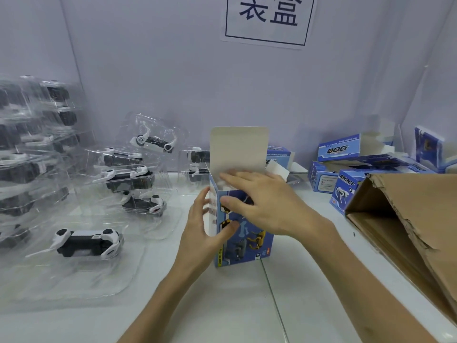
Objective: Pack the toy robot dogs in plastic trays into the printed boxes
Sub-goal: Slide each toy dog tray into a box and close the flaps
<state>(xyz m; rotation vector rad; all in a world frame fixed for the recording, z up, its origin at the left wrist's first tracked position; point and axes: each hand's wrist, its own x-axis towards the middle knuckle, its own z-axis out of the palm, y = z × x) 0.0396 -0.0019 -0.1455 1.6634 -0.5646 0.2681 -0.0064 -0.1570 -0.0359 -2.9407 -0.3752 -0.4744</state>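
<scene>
At centre, the left hand (202,226) gripped one side of the upright printed box (247,243) — the right hand (262,204) lay straight-fingered over its open top.

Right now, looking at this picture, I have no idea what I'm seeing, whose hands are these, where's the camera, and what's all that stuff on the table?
There is no machine here: a person works with bare hands, and the single picture comes from a camera worn on their head, looking forward and down. The left hand grips an upright blue printed cardboard box standing on the white table, its pale lid flap raised. The right hand lies across the box's open top; it is blurred, so its grip is unclear. To the left lie black-and-white toy robot dogs in clear plastic trays, some stacked. To the right are more blue printed boxes and a torn brown cardboard carton.
</scene>
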